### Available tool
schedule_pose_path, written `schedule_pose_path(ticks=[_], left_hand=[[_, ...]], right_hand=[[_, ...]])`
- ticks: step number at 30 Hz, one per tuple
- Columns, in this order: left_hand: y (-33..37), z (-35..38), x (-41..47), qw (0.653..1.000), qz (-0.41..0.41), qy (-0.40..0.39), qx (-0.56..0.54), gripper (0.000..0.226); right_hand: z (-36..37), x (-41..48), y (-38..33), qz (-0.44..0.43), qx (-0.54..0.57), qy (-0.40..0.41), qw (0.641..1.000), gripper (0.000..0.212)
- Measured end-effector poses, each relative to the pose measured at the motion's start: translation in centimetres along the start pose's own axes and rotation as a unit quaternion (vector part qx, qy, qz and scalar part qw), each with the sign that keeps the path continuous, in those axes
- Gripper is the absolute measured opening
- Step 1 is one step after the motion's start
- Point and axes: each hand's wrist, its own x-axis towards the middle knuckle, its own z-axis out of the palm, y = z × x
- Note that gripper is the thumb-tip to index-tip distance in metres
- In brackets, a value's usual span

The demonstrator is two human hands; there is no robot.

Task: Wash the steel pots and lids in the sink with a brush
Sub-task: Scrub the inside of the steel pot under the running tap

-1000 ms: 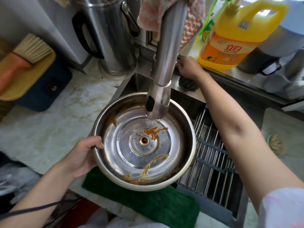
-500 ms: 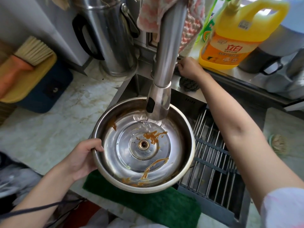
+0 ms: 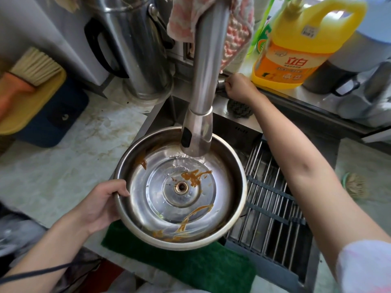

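A round steel lid (image 3: pixel 228 197), underside up and smeared with brown sauce, is held over the sink (image 3: pixel 239 129). My left hand (image 3: pixel 99 206) grips its left rim. The steel faucet head (image 3: pixel 197 136) hangs over the lid's far part, and water runs from it onto the lid. My right hand (image 3: pixel 238 87) is closed on the faucet handle (image 3: pixel 221 82) behind the spout. A round scrub brush (image 3: pixel 353 183) lies on the counter to the right of the sink.
A metal rack (image 3: pixel 273 210) spans the sink's right half. A dark scouring pad (image 3: pixel 240 108) sits on the sink's back ledge. A yellow detergent jug (image 3: pixel 296 45), a tall steel kettle (image 3: pixel 135 47), a hanging pink cloth (image 3: pixel 237 34) and a green mat (image 3: pixel 179 263) surround the sink.
Water has started to flow from the faucet onto the lid. My right hand has stayed on the handle, and my left hand keeps hold of the lid's rim.
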Motion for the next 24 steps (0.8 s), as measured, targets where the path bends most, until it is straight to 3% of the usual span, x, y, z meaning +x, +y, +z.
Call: schedule_pose_path(ticks=[15, 20, 24], left_hand=[[-0.1, 0.3, 0.6, 1.000, -0.008, 0.020, 0.012, 0.057], [-0.2, 0.6, 0.6, 1.000, -0.001, 0.017, 0.008, 0.058], [-0.2, 0.3, 0.6, 1.000, 0.004, 0.013, 0.011, 0.059]], right_hand=[[0.0, 0.2, 0.1, 0.007, -0.001, 0.003, 1.000, 0.022], [-0.2, 0.3, -0.6, 0.033, -0.085, -0.013, 0.996, 0.014], [-0.1, 0.2, -1.6, 0.069, -0.112, -0.009, 0.991, 0.019]])
